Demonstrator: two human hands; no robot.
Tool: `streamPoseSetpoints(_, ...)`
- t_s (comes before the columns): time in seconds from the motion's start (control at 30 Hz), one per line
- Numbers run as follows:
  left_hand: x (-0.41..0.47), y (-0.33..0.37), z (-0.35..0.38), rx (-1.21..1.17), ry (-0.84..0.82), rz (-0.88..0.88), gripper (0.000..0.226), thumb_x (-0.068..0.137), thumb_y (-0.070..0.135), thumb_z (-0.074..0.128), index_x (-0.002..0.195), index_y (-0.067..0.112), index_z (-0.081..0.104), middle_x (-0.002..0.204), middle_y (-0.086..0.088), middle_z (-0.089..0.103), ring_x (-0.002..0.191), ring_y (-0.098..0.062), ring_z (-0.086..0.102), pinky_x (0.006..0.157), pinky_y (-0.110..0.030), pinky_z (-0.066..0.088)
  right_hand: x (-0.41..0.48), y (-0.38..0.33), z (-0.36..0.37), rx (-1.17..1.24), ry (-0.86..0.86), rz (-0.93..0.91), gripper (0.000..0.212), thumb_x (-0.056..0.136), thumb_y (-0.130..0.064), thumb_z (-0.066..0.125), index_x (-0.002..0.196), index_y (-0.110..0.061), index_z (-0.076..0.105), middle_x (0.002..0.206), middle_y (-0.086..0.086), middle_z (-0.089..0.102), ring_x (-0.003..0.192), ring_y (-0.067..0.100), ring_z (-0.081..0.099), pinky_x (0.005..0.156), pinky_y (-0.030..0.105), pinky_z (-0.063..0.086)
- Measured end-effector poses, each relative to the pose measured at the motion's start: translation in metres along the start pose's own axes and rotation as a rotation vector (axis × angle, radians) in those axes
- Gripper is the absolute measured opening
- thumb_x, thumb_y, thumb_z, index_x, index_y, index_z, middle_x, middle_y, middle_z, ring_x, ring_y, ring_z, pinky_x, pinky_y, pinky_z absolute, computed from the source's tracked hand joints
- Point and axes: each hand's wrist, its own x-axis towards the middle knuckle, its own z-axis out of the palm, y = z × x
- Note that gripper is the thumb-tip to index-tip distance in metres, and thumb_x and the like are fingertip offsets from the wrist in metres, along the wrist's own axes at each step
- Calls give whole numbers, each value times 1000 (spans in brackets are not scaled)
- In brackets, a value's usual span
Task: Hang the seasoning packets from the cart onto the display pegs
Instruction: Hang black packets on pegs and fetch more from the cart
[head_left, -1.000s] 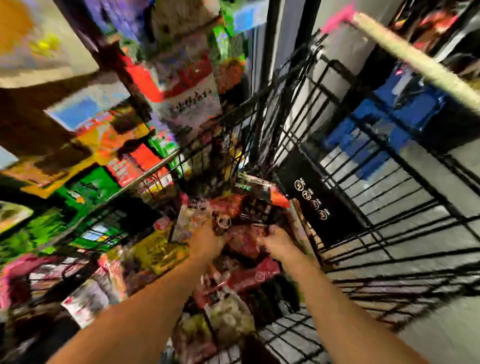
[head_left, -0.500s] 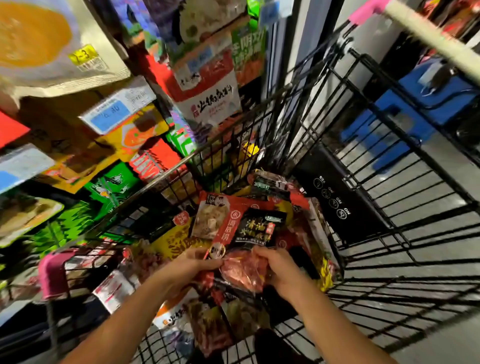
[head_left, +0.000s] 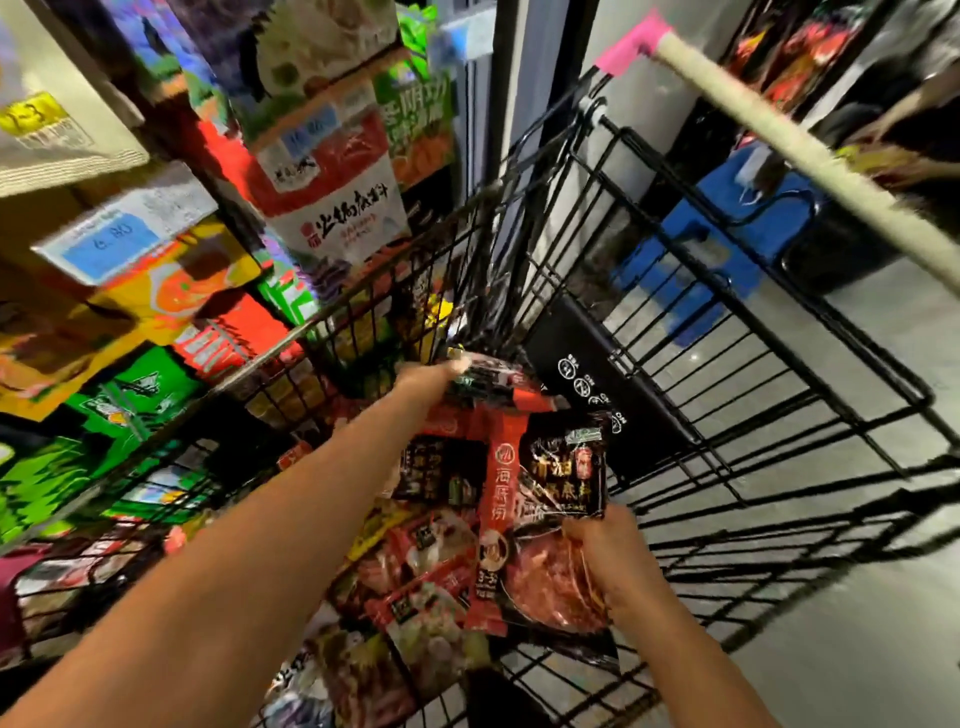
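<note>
A black wire cart (head_left: 675, 322) holds several seasoning packets (head_left: 426, 566) in a heap. My right hand (head_left: 608, 561) grips a black and red hotpot seasoning packet (head_left: 550, 499) by its right edge, lifted above the heap. My left hand (head_left: 426, 376) reaches to the far end of the cart and touches a dark packet (head_left: 493, 376) there; blur hides its fingers. On the left, hanging packets (head_left: 332, 208) fill the display pegs, with a blue price tag (head_left: 111, 241) among them.
The cart's handle (head_left: 789, 140) with a pink end crosses the upper right. A blue crate (head_left: 727, 239) sits on the grey floor (head_left: 857, 623) beyond the cart. A black panel with white icons (head_left: 597, 384) lines the cart's far wall.
My left hand has let go of the black and red packet and stretched forward to the cart's far end. My right hand now holds that packet alone, raised higher.
</note>
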Motion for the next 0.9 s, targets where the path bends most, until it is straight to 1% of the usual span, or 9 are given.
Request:
streamPoseSetpoints(0.07, -18, 9, 17, 33, 39, 2, 51, 71, 16, 91, 107, 3, 58, 97, -18, 68, 86, -30, 68, 82, -52, 60, -5, -2, -14, -10, 40, -13, 21, 94, -3, 60, 94, -20, 71, 90, 11, 78, 86, 30, 75, 86, 48, 60)
streamPoseSetpoints(0.1, -22, 7, 20, 70, 77, -4, 45, 72, 6, 87, 105, 4, 56, 94, -16, 66, 85, -29, 67, 84, -52, 59, -5, -2, -20, -11, 55, -27, 22, 94, -2, 59, 94, -21, 72, 90, 11, 78, 87, 31, 75, 87, 51, 59)
streamPoseSetpoints(0.17, -24, -3, 8, 122, 120, -30, 53, 63, 5, 88, 107, -2, 60, 97, -17, 70, 90, -30, 70, 87, -51, 60, -5, -4, -26, -10, 64, -40, 23, 93, -3, 58, 98, -21, 72, 90, 10, 78, 86, 30, 75, 87, 52, 60)
streamPoseSetpoints(0.3, -37, -22, -44, 257, 163, -49, 38, 77, 0, 81, 111, 0, 65, 112, -17, 69, 103, -31, 66, 84, -42, 58, -8, -18, -29, -9, 74, -78, 23, 95, 1, 57, 97, -19, 68, 87, 7, 75, 83, 26, 72, 76, 37, 57)
streamPoseSetpoints(0.43, -70, -17, -108, 571, 0, 7, 35, 85, 7, 79, 118, 6, 70, 106, -10, 62, 114, -28, 58, 82, -33, 44, -5, -30, -21, -35, 36, -134, 24, 95, 1, 58, 95, -21, 66, 91, 8, 73, 85, 27, 71, 75, 34, 55)
streamPoseSetpoints(0.57, -72, -11, -140, 794, -190, 54, 28, 88, 18, 78, 115, 25, 72, 99, -3, 55, 95, -17, 47, 80, -30, 37, -3, -34, -1, -70, -24, -148, 24, 95, 1, 58, 96, -21, 64, 83, 0, 72, 74, 17, 70, 58, 25, 48)
streamPoseSetpoints(0.73, -55, 2, -132, 1044, -205, 166, 36, 89, 13, 73, 125, 11, 69, 111, -9, 61, 91, -18, 53, 63, -25, 41, 2, -25, 14, -141, -26, -116, 26, 93, 3, 59, 100, -21, 67, 91, 6, 75, 88, 28, 72, 82, 40, 57)
streamPoseSetpoints(0.8, -50, 13, -131, 1125, -270, 189, 39, 90, 9, 70, 129, 9, 67, 103, -6, 66, 80, -11, 54, 57, -18, 40, 3, -24, 14, -171, -13, -118, 30, 92, 2, 59, 105, -23, 69, 95, 4, 75, 93, 30, 71, 92, 46, 57)
streamPoseSetpoints(0.9, -49, 31, -133, 1203, -273, 234, 33, 85, 1, 68, 116, 9, 75, 81, 4, 66, 68, -6, 52, 55, -20, 40, 5, -25, 9, -148, -7, -95, 32, 93, 4, 56, 98, -26, 68, 93, 2, 73, 89, 27, 70, 79, 39, 56)
